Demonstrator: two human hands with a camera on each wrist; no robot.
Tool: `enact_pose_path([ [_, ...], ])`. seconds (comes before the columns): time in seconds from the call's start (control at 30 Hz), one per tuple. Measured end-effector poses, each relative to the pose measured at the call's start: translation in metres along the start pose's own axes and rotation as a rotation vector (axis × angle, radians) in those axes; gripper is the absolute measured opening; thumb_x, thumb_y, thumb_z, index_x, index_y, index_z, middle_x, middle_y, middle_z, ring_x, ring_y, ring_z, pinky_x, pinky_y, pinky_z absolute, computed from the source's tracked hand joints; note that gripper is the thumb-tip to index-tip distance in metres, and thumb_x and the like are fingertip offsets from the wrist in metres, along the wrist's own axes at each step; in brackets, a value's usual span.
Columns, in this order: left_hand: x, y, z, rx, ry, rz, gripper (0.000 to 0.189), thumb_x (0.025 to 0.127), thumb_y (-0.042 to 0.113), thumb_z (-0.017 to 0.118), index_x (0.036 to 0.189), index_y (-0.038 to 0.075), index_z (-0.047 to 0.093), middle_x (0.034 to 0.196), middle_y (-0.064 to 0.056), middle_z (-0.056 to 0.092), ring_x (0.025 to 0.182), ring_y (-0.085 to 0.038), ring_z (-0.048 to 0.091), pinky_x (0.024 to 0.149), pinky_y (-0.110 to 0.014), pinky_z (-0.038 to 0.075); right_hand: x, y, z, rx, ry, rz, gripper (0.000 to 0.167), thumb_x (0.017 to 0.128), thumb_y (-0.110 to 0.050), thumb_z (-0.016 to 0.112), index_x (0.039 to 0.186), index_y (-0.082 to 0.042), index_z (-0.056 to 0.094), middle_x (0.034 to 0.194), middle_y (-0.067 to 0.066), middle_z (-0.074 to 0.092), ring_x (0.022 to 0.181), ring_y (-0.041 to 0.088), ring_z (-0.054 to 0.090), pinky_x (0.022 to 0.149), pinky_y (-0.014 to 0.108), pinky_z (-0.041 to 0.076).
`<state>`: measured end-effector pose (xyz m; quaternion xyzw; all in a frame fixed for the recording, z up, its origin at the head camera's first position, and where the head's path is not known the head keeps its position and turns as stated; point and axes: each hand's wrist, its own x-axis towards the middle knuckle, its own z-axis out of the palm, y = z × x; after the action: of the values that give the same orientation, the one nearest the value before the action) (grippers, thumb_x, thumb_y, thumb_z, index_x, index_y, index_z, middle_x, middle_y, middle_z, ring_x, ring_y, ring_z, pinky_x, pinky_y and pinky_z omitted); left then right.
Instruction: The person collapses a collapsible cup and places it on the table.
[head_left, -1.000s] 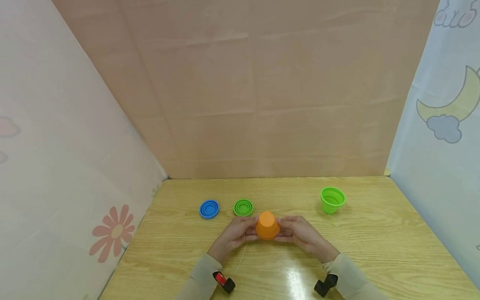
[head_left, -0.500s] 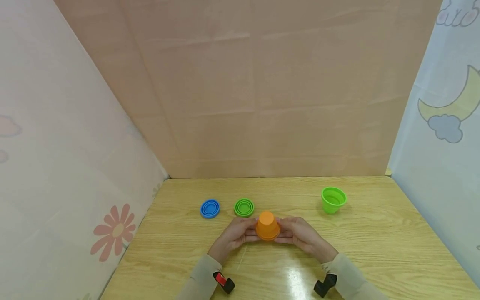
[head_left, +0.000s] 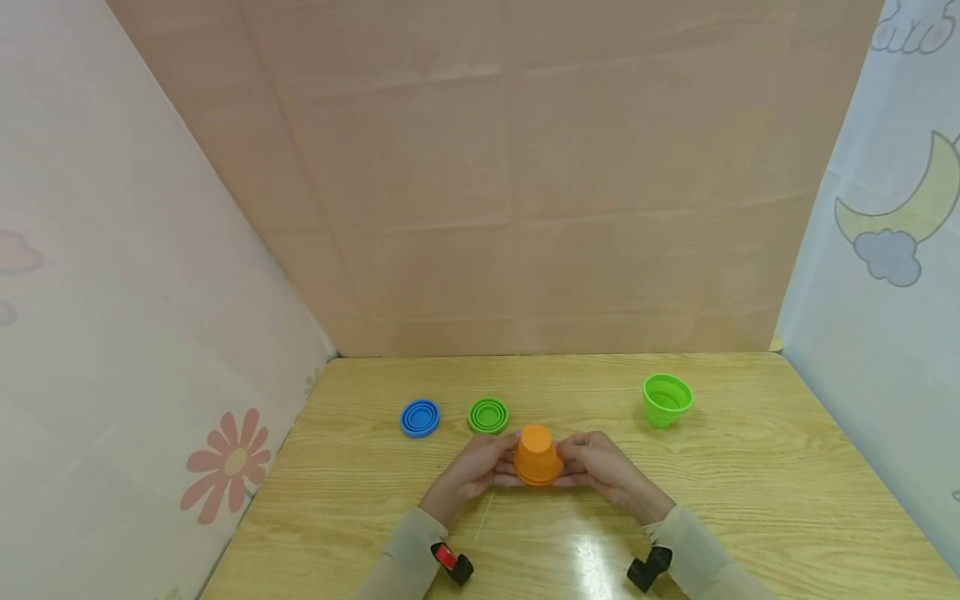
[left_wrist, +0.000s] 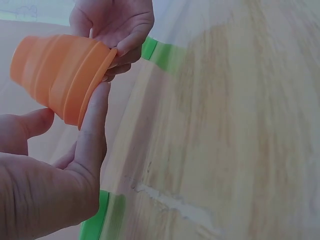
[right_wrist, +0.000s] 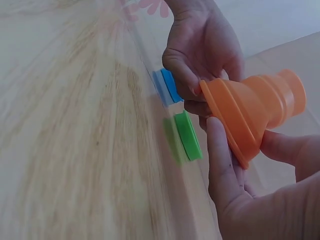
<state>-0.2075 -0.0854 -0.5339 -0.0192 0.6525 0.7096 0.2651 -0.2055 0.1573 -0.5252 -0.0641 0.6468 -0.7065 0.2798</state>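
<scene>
An orange collapsible cup (head_left: pixel 537 455) is held upside down between both hands near the middle of the table, base up and wide rim down. My left hand (head_left: pixel 471 471) pinches it from the left, thumb on the stepped wall and fingers under the rim. From the other side, my right hand (head_left: pixel 606 468) grips it in the same way. In the left wrist view, the cup (left_wrist: pixel 60 75) is stretched out and ringed with folds. The right wrist view shows its wall (right_wrist: pixel 250 102) narrowing sharply towards the base. The cup's inside is hidden.
Just beyond my left hand lies a flattened green collapsible cup (head_left: pixel 488 415), with a flattened blue one (head_left: pixel 419 418) to its left. An expanded light green cup (head_left: pixel 666 400) stands upright at the back right. Screens enclose the wooden table (head_left: pixel 750 467) at the back and sides.
The orange cup has shifted slightly towards me and to the right, with its tilt a little changed. Both hands keep their hold; the other cups stay in place.
</scene>
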Motion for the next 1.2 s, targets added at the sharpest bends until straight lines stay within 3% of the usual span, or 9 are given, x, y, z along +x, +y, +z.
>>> enact_pose_path([
  [0.53,-0.0003,-0.0004,0.0003,-0.040,-0.034,0.003,0.044,0.109,0.036,0.058,0.122,-0.004,0.073,0.093,-0.010,0.081,0.088,-0.023,0.081,0.083,-0.041,0.067,-0.0004,0.0002,0.0008,-0.082,0.073,-0.030,0.033,0.103,-0.005,0.057,0.121,0.021,0.065,0.104,0.014,0.077,0.085,0.023,0.078,0.078,0.041,0.069],
  [1.2,0.0004,0.0002,0.0001,-0.018,-0.049,-0.018,0.037,0.107,0.028,0.060,0.118,-0.004,0.074,0.089,-0.008,0.078,0.081,-0.020,0.080,0.081,-0.044,0.068,-0.0006,-0.0002,-0.0030,-0.105,0.059,-0.082,0.034,0.101,-0.005,0.058,0.120,0.022,0.063,0.097,0.017,0.079,0.083,0.021,0.079,0.077,0.042,0.069],
])
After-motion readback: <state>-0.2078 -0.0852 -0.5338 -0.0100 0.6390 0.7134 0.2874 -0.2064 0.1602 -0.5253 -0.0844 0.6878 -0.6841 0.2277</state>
